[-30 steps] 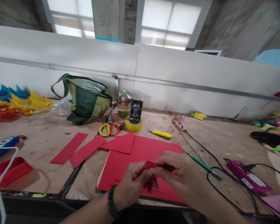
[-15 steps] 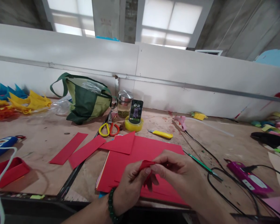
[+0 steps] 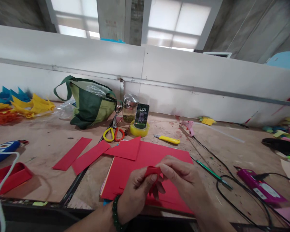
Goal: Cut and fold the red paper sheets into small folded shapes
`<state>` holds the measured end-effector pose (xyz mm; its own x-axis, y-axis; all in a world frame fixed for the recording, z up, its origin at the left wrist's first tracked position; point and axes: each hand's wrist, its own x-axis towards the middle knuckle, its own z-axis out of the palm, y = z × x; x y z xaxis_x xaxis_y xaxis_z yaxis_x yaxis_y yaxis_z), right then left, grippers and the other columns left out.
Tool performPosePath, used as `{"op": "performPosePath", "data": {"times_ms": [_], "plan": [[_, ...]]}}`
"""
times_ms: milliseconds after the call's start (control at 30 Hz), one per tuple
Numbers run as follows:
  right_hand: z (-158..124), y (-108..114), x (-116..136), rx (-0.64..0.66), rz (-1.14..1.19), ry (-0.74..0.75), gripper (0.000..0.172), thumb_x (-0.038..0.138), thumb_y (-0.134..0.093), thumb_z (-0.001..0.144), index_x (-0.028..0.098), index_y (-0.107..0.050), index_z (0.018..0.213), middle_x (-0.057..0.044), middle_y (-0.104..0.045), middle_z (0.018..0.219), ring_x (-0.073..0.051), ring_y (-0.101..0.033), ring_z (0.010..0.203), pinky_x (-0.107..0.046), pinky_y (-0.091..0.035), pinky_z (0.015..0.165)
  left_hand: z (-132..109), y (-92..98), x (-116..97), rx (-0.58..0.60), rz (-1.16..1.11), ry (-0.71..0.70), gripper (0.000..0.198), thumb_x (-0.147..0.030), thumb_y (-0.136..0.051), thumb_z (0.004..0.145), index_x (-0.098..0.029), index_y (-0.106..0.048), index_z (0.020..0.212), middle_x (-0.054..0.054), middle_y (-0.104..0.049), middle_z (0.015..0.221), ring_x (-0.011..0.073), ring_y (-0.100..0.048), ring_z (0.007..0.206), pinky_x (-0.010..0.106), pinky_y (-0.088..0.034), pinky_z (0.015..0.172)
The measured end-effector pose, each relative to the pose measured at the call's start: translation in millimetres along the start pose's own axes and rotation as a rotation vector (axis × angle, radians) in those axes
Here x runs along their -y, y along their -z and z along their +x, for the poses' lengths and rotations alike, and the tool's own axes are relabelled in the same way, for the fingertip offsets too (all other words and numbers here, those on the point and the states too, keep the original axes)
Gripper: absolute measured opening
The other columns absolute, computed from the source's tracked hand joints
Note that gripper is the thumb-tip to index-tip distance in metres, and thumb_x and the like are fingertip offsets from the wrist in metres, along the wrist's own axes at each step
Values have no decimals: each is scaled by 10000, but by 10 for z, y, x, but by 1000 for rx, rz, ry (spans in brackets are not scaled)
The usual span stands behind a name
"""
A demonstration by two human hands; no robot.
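A small folded red piece of craft sheet (image 3: 151,170) is pinched in my left hand (image 3: 138,183), the thumb pressing on its front and the fingers behind. My right hand (image 3: 177,170) has thumb and fingertips closed together at the right edge of that piece; part of what they grip is hidden. Both hands are above a stack of large red sheets (image 3: 164,151). A red triangular piece (image 3: 128,149) overlaps the stack's upper left corner. Two red strips (image 3: 72,153) lie to the left, and a red folded band (image 3: 14,178) stands at the far left.
Beyond the stack are scissors (image 3: 114,133), a yellow utility knife (image 3: 168,139), a phone (image 3: 141,116) on a tape roll (image 3: 139,130), a lidded jar (image 3: 129,109) and a green bag (image 3: 91,104). A pink glue gun (image 3: 188,127), green pen-like tool (image 3: 211,170) and purple power strip (image 3: 259,187) with cables lie right.
My right fingertips have shifted slightly along the edge of the folded red piece, and more of its top shows. My left hand keeps its hold. The view has moved a little.
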<state>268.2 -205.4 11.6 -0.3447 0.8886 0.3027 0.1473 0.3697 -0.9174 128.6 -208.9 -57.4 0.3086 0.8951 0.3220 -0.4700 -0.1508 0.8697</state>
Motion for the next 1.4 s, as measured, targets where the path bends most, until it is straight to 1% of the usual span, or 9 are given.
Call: {"op": "performPosePath", "data": {"times_ms": [133,267,533,800,1033,1133,1233,1300,1400], "plan": [[-8,-22,41,-87,-336,77,71,241,-731,762,200,-677,785,12,-621,691,-120,-560,608,-230,-440,554,1,-7,13,0,28,22,380,-454,-558,902,-125,-592,717,-9,-525,573,67,-474,481,154,-407,457],[-18,-65,42,-100,-426,157,184,226,-610,869,192,-632,690,11,-590,635,-109,-556,585,-221,-434,552,2,-5,33,19,71,22,440,-488,-511,920,-134,-527,659,-22,-477,533,59,-425,469,151,-348,453],[31,-110,44,-59,-587,236,158,220,-577,880,193,-605,727,-3,-587,686,-122,-553,626,-230,-419,574,6,2,5,38,63,62,483,-558,-527,886,-138,-532,649,-25,-476,514,60,-432,450,154,-338,437],[222,73,-12,129,-221,-189,468,488,-370,959,178,-632,728,16,-535,540,-114,-512,512,-222,-407,492,70,52,63,75,-158,295,452,-561,-640,800,-116,-612,727,12,-599,505,89,-527,381,168,-398,394],[245,175,-87,86,-281,-212,191,298,-623,801,173,-673,936,20,-595,634,-117,-536,574,-225,-412,525,98,91,66,119,-223,500,433,-536,-658,776,-107,-607,805,25,-636,556,85,-532,356,157,-373,363],[227,242,-209,35,-327,-205,213,276,-595,803,164,-661,972,35,-557,610,-113,-525,546,-225,-405,511,72,157,1,141,21,505,418,-481,-581,844,-98,-586,1013,38,-657,635,113,-584,452,198,-439,459],[186,314,-448,-21,-497,-189,234,265,-577,814,155,-652,1006,26,-570,638,-124,-538,582,-235,-427,548,-23,224,-50,42,678,268,433,-335,-529,893,-135,-495,1275,90,-692,880,201,-656,798,356,-517,760],[136,331,-653,-27,-561,-208,248,266,-564,828,146,-643,1030,10,-598,661,-136,-552,597,-250,-442,571,-109,235,-56,22,1104,92,433,-232,-497,904,-186,-475,1334,134,-633,1175,260,-575,1093,460,-443,951],[48,306,-901,-22,-624,-237,246,281,-558,853,154,-643,1045,-14,-641,700,-157,-576,627,-277,-451,609,-227,198,-18,229,1401,1,365,-175,-463,920,-196,-552,1274,113,-553,1337,278,-490,1218,489,-373,1047]]}}
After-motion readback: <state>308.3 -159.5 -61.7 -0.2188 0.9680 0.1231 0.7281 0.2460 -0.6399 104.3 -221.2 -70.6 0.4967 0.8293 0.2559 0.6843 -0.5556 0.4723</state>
